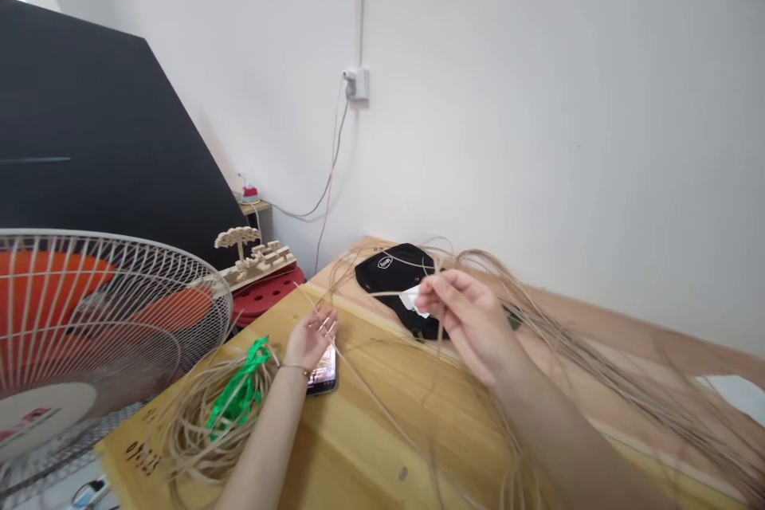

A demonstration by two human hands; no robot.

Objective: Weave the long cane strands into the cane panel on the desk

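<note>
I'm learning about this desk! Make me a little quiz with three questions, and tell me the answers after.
1. What colour is the ribbon on the cane coil?
2. True or false: the phone lies beside the left hand.
3. What does the right hand pinch?
A. a white scrap
B. the phone
C. the ribbon

Key: 1. Green. 2. True. 3. A.
</note>
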